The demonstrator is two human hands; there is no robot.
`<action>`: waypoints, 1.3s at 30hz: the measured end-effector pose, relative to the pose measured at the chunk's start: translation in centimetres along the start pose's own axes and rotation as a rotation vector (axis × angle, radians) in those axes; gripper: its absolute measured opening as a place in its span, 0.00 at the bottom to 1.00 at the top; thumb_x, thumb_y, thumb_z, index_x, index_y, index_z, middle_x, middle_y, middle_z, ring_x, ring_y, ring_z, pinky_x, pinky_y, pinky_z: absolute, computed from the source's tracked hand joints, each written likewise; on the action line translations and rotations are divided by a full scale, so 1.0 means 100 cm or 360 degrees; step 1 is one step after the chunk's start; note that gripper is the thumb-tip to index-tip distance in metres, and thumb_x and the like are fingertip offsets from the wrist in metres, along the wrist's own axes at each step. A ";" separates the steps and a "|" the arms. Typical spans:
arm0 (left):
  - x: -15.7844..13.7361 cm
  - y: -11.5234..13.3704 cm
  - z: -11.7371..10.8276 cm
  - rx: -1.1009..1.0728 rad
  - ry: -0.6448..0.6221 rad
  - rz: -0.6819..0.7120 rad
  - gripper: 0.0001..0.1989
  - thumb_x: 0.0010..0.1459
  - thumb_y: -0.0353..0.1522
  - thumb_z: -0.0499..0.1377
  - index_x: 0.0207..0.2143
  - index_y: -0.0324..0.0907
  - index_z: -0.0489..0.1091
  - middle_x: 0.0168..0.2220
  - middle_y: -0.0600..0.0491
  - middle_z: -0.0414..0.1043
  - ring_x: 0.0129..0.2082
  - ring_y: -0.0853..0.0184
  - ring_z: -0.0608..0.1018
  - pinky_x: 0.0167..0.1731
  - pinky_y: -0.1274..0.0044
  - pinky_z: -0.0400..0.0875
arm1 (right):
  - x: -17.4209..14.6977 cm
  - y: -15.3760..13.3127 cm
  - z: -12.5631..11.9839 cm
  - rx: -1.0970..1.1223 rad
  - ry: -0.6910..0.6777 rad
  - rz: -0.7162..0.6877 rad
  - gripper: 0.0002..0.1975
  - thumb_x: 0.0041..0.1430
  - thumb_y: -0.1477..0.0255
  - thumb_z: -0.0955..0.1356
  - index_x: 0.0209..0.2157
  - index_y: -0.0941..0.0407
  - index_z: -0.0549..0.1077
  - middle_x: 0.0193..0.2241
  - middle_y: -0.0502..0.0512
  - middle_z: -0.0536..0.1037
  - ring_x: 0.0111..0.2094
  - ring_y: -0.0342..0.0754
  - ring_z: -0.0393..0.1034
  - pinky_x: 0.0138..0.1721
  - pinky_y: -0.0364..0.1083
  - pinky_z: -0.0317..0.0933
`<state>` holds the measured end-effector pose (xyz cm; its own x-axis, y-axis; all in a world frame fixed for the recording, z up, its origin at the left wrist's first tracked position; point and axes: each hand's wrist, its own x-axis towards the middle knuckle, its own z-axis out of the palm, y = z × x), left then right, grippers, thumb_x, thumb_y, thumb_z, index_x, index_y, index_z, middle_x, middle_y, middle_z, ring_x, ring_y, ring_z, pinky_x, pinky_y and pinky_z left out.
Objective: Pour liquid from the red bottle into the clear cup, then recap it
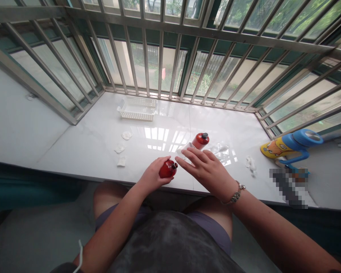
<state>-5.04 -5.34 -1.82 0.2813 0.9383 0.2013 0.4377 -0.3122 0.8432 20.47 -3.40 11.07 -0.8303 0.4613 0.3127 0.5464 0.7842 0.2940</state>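
Red and glossy, a small bottle (pixel 167 170) sits in the grip of the left hand (pixel 154 172), just above the near edge of the counter (pixel 167 102). The fingers and thumb wrap its body, and its dark top points toward the other side, where the right hand (pixel 209 167) reaches in, palm down, fingers stretched and a little apart. A clear piece (pixel 184 147) shows right at those fingertips; from where I stand I can't tell whether they close on it or only pass in front of it.

Just beyond, a second bottle (pixel 201 141), also red, rests on the counter under its black cap (pixel 205 135), with no hand wrapped around it. To the left, three white wads (pixel 127 135) lie apart in a rough column; to the right is a crumpled white clump (pixel 250 166). Farther back is a white basket (pixel 138 113), near the window bars (pixel 160 68), and far right a yellow-and-blue flask (pixel 291 144) leans over.

I'd judge this the middle of things: one bottle is taken up, while the other, the wads and the basket all lie outside the grip, and nothing looks gathered together.
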 end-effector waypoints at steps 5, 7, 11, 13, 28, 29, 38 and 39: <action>0.000 0.000 0.000 -0.0009 0.0008 -0.0008 0.41 0.55 0.35 0.74 0.69 0.52 0.63 0.64 0.47 0.72 0.63 0.52 0.76 0.65 0.60 0.73 | -0.001 0.000 0.001 0.0006 -0.0003 -0.0001 0.28 0.70 0.82 0.66 0.68 0.51 0.68 0.65 0.59 0.75 0.66 0.58 0.67 0.58 0.56 0.63; 0.000 0.001 0.000 -0.0013 0.0008 -0.0007 0.41 0.56 0.35 0.74 0.69 0.52 0.63 0.64 0.47 0.72 0.63 0.52 0.76 0.64 0.60 0.73 | 0.000 0.000 0.001 -0.0001 0.0001 -0.0001 0.28 0.70 0.82 0.66 0.68 0.51 0.68 0.65 0.59 0.75 0.66 0.58 0.67 0.58 0.56 0.63; 0.000 0.002 -0.001 -0.0022 0.0006 -0.0004 0.40 0.56 0.34 0.73 0.68 0.52 0.63 0.64 0.47 0.71 0.63 0.53 0.76 0.64 0.60 0.73 | 0.001 -0.001 -0.001 -0.0045 0.0017 -0.0013 0.27 0.72 0.81 0.65 0.68 0.51 0.68 0.65 0.58 0.76 0.66 0.57 0.66 0.58 0.56 0.62; 0.000 0.003 -0.001 -0.0024 0.0002 -0.0007 0.40 0.56 0.34 0.73 0.68 0.52 0.63 0.64 0.47 0.71 0.62 0.53 0.76 0.64 0.60 0.73 | 0.002 -0.001 -0.002 -0.0059 0.0037 -0.0022 0.26 0.72 0.80 0.65 0.68 0.52 0.68 0.65 0.58 0.76 0.66 0.57 0.67 0.57 0.56 0.62; -0.002 -0.001 0.000 -0.0081 0.0032 -0.0003 0.41 0.56 0.33 0.74 0.69 0.52 0.63 0.64 0.48 0.71 0.63 0.53 0.76 0.65 0.61 0.72 | 0.007 -0.004 0.001 -0.0033 0.0049 -0.0055 0.26 0.72 0.80 0.66 0.68 0.53 0.68 0.64 0.59 0.76 0.65 0.58 0.67 0.58 0.57 0.62; -0.002 -0.001 0.000 -0.0084 0.0034 -0.0002 0.41 0.55 0.33 0.74 0.69 0.52 0.63 0.64 0.48 0.71 0.63 0.53 0.76 0.65 0.61 0.72 | 0.007 -0.005 0.002 -0.0032 0.0053 -0.0056 0.26 0.72 0.80 0.66 0.68 0.53 0.68 0.64 0.59 0.76 0.65 0.58 0.67 0.58 0.57 0.62; -0.003 -0.003 0.000 -0.0109 0.0027 -0.0005 0.41 0.56 0.33 0.74 0.69 0.52 0.63 0.64 0.48 0.71 0.63 0.54 0.76 0.66 0.61 0.71 | 0.010 -0.008 0.004 -0.0010 0.0061 -0.0064 0.26 0.72 0.80 0.65 0.68 0.52 0.68 0.63 0.59 0.77 0.65 0.59 0.68 0.56 0.57 0.64; -0.003 -0.003 0.000 -0.0114 0.0025 -0.0009 0.41 0.56 0.33 0.74 0.69 0.52 0.62 0.64 0.48 0.71 0.63 0.54 0.76 0.66 0.61 0.71 | 0.010 -0.008 0.004 -0.0007 0.0056 -0.0062 0.26 0.72 0.80 0.65 0.68 0.52 0.68 0.63 0.59 0.77 0.65 0.59 0.67 0.56 0.57 0.64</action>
<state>-5.28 -5.55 -2.07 0.2655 0.9423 0.2040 0.3767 -0.2961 0.8777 19.16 -3.44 10.75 -0.8467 0.4154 0.3325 0.5141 0.7996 0.3103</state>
